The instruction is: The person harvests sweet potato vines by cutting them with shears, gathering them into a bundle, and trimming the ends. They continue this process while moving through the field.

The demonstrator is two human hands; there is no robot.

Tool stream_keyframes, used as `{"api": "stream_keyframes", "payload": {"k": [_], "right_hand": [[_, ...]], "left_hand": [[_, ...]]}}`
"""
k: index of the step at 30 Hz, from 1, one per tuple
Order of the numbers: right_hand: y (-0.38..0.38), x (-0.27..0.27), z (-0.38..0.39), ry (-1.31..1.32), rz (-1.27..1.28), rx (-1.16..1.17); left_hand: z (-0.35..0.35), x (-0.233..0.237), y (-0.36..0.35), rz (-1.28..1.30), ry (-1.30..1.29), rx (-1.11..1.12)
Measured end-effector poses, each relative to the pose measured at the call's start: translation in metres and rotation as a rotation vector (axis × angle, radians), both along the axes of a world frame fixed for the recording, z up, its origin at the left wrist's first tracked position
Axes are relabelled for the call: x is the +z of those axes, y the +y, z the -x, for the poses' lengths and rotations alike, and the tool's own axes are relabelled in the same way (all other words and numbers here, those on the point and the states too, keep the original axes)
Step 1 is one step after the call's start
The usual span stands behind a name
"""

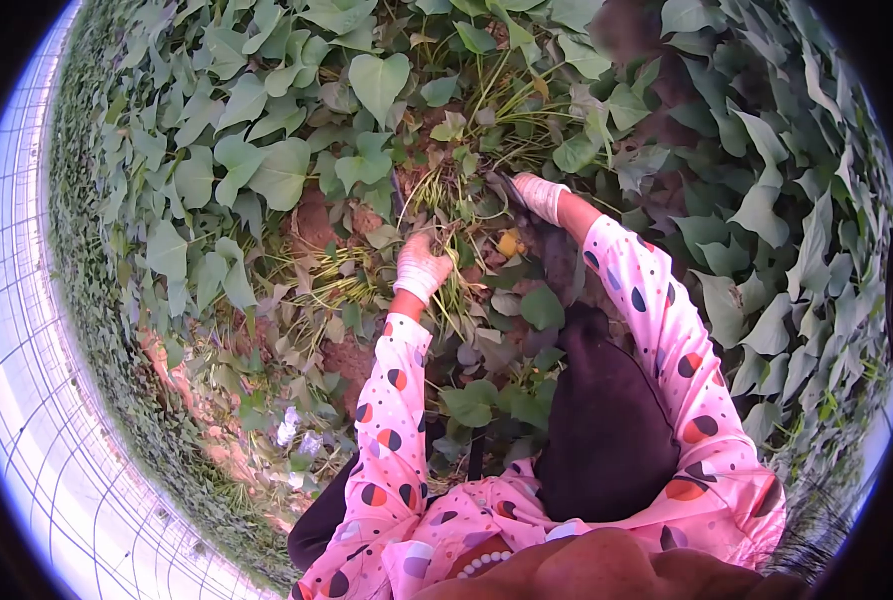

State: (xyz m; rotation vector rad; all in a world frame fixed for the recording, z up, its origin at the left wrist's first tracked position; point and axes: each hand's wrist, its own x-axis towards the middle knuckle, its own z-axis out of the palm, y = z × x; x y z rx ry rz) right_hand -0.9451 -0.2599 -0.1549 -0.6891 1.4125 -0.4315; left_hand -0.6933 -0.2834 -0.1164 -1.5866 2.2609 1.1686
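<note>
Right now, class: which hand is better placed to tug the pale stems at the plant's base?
Probably the left. The left hand is closed on the pale stems, beside bare soil. The right hand sits farther off among the leaves, apart from that bunch.

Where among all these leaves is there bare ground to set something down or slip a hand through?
Bare reddish soil opens just left of the left hand, ringed by leaves. A second patch lies beside the left sleeve. Between the hands and around the right hand, stems crowd thickly; elsewhere foliage hides the ground.
</note>
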Motion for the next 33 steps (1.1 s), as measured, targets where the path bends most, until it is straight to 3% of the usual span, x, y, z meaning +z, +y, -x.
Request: {"api": "stream_keyframes", "payload": {"k": [1, 3, 5, 8, 9, 10, 12, 16, 18, 20, 21, 22, 26, 30, 33], "right_hand": [[-0.002, -0.019, 0.003, 0.206, 0.296, 0.201], [-0.004, -0.047, -0.011, 0.557, 0.602, 0.491], [0.010, -0.042, -0.009, 0.771, 0.631, 0.574], [0.021, 0.002, -0.013, 0.748, 0.566, 0.505], [0.028, 0.003, -0.012, 0.546, 0.435, 0.102], [0.032, 0.003, -0.008, 0.374, 0.412, -0.130], [0.044, 0.031, 0.008, -0.057, 0.062, -0.525], [0.066, 0.103, 0.032, 0.020, -0.021, 0.012], [0.077, 0.105, 0.033, 0.213, 0.286, 0.058], [0.075, 0.114, 0.031, 0.375, 0.389, -0.231], [0.066, 0.112, 0.035, 0.591, 0.440, -0.164], [0.053, 0.106, 0.040, 0.824, 0.650, -0.062], [-0.003, 0.075, 0.037, 0.915, 0.883, 0.274], [-0.057, 0.050, 0.023, 1.103, 0.768, 0.646], [-0.083, 0.023, 0.015, 1.194, 0.706, 0.671]], "left_hand": [[0.008, 0.022, 0.001, -0.054, 0.046, 0.020], [0.004, 0.017, 0.001, -0.024, 0.031, 0.004], [0.003, 0.008, 0.001, 0.007, 0.023, -0.005], [-0.004, -0.006, 0.001, -0.125, 0.074, 0.090], [-0.009, -0.017, 0.002, -0.080, 0.098, 0.063], [-0.014, -0.028, 0.002, -0.035, 0.123, 0.036], [-0.016, -0.032, 0.003, -0.017, 0.089, 0.024], [-0.008, -0.018, 0.004, -0.010, 0.210, 0.069], [-0.010, -0.020, 0.004, -0.033, 0.204, 0.090], [-0.010, -0.014, 0.004, -0.070, 0.199, 0.078], [-0.009, -0.012, 0.005, -0.073, 0.197, 0.080], [-0.007, -0.008, 0.007, -0.062, 0.221, 0.101], [0.003, 0.021, 0.006, -0.038, 0.211, 0.122], [0.001, 0.014, 0.005, 0.027, 0.139, 0.075], [-0.004, 0.004, 0.005, 0.083, 0.173, 0.036]]}}
